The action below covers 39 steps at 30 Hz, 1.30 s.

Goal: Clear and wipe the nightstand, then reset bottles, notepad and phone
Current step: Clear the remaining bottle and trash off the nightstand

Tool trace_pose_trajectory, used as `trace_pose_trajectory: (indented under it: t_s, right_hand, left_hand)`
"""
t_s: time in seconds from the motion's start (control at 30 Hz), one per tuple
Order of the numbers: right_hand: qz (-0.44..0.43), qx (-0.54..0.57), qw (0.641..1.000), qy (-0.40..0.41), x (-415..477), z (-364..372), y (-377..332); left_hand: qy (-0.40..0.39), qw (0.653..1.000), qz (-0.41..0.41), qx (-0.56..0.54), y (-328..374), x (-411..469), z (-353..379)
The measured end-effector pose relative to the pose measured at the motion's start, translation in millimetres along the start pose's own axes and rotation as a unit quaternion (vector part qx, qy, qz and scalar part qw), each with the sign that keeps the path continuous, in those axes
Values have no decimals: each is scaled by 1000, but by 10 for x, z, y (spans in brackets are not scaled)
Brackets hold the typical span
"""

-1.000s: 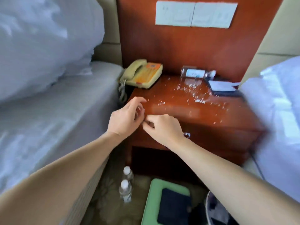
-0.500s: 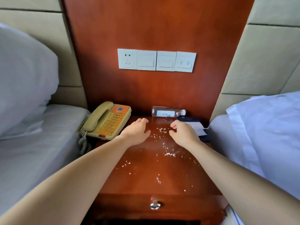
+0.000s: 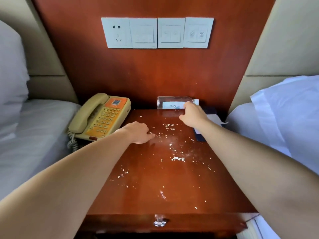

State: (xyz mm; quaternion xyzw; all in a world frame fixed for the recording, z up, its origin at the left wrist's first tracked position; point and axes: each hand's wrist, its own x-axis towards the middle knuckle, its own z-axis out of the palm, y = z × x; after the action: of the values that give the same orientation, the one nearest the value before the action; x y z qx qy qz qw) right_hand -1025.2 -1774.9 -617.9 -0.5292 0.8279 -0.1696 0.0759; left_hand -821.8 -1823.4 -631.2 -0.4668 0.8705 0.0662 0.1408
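A clear water bottle (image 3: 170, 102) with a white label lies on its side at the back of the wooden nightstand (image 3: 155, 187). My right hand (image 3: 192, 114) reaches over it, with fingers curled over the bottle near its white cap. My left hand (image 3: 138, 132) rests palm down on the top, just right of the beige and orange phone (image 3: 103, 118). White crumbs (image 3: 177, 158) are scattered over the surface. A white notepad (image 3: 214, 118) on a dark blue holder sits at the right edge, partly hidden by my right forearm.
White beds flank the nightstand, one on the left (image 3: 34, 126) and one on the right (image 3: 284, 118). A switch and socket panel (image 3: 157, 32) hangs on the wooden back wall. The drawer knob (image 3: 159, 222) juts out at the front edge.
My view rose from the nightstand's front to its top. My right hand moved back onto the bottle. My left hand drew back toward the phone and settled on the surface.
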Motion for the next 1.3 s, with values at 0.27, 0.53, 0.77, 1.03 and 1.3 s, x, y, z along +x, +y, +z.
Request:
trace_pose_trajectory:
  t_s: [0.27,0.53,0.77,1.03,1.3]
  right_hand:
    - [-46,-30,999,3,530,283,-184]
    - [-47,-180,982,32,865,305,-216]
    - [-50,-251,965,51,894,346,-267]
    - [-147,-193,964,112,453,5,-507]
    - [-170,-217,961,25,-662,-458,-787]
  left_hand:
    - [-26,995,30,86,-4,56,-185]
    - [-17,996,39,82,-118,129,-141]
    - [14,996,40,85,-120,102,-59]
    - [36,998,30,37,-205,76,61]
    - [248,947,-34,-203,-218,-320,307]
